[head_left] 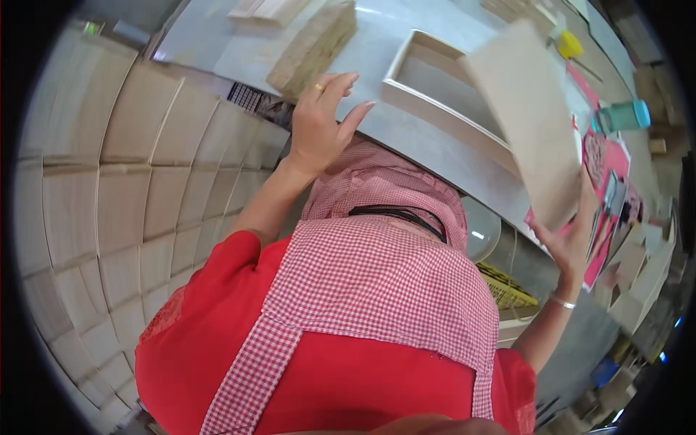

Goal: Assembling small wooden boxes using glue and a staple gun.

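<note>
Board [531, 119] is being clamped at one end by right hand [571, 245], seemingly for control; left hand [322, 127] is being held spread, empty.

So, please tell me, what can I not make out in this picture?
All in the head view:
- Right hand: some fingers hidden behind the wooden panel it holds.
- Open box: its right end covered by the same panel.
- Wooden panel: upper edge blurred.
- Pale wooden piece, upper left: cut off by the picture's top edge.
</note>
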`<control>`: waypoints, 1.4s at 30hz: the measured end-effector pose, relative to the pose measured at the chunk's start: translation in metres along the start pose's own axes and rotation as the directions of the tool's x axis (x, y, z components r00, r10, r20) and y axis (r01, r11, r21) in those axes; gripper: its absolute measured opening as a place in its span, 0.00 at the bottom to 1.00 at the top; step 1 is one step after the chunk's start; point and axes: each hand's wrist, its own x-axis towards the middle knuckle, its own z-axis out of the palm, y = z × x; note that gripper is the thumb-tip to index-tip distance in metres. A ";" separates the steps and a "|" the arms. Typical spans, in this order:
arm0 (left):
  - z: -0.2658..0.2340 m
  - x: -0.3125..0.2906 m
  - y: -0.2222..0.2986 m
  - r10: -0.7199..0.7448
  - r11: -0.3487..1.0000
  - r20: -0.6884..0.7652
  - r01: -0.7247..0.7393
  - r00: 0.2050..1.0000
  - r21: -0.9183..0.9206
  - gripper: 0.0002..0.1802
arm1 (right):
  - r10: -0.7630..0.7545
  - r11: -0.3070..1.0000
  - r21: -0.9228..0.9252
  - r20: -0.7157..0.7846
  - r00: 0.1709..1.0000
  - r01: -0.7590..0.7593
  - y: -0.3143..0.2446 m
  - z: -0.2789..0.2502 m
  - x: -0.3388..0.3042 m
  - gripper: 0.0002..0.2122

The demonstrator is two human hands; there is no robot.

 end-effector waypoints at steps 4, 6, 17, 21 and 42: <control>0.011 0.004 -0.015 -0.069 0.994 0.081 0.075 0.994 -0.081 0.23 | -0.197 0.974 -0.074 0.188 0.962 0.213 -0.012 0.015 0.074 0.54; 0.018 0.011 -0.022 -0.095 0.989 0.108 0.107 0.990 -0.104 0.22 | -0.226 0.964 -0.081 0.242 0.944 0.251 -0.019 0.016 0.096 0.54; 0.027 0.040 -0.019 -0.041 0.998 0.292 0.052 0.956 -0.032 0.13 | -0.333 0.925 -0.053 0.361 0.871 0.375 0.003 0.023 0.125 0.51; 0.022 0.047 -0.017 0.023 1.000 0.349 -0.017 0.937 -0.022 0.12 | -0.303 0.937 -0.055 0.373 0.877 0.346 0.009 0.030 0.130 0.51; 0.014 0.064 -0.007 -0.023 0.999 0.425 0.010 0.905 0.031 0.12 | 0.141 0.982 0.130 -0.043 0.989 -0.134 0.038 0.028 0.026 0.09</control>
